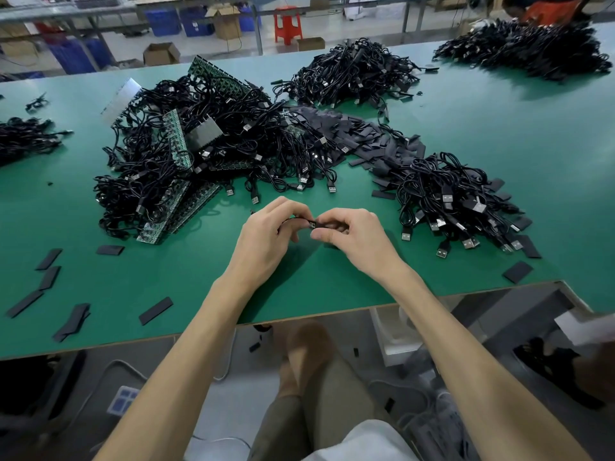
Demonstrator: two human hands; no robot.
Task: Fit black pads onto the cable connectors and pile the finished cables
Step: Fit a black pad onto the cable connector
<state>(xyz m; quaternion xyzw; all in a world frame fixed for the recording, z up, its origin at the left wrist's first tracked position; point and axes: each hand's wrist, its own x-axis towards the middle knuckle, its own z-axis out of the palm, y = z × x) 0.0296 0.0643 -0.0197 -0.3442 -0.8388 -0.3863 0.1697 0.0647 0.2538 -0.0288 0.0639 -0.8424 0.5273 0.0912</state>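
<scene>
Both hands meet over the green table near its front edge. My left hand pinches a black cable connector between thumb and fingers. My right hand pinches a small black pad against that connector; most of the pad is hidden by the fingers. A big tangle of black cables with green circuit strips lies to the left. A heap of loose black pads sits behind the hands. On the right lies a pile of cables with USB plugs.
Loose black pads are scattered along the front left of the table, one more pad at the front right. Further cable piles lie at the back, and another person sits at the far right corner.
</scene>
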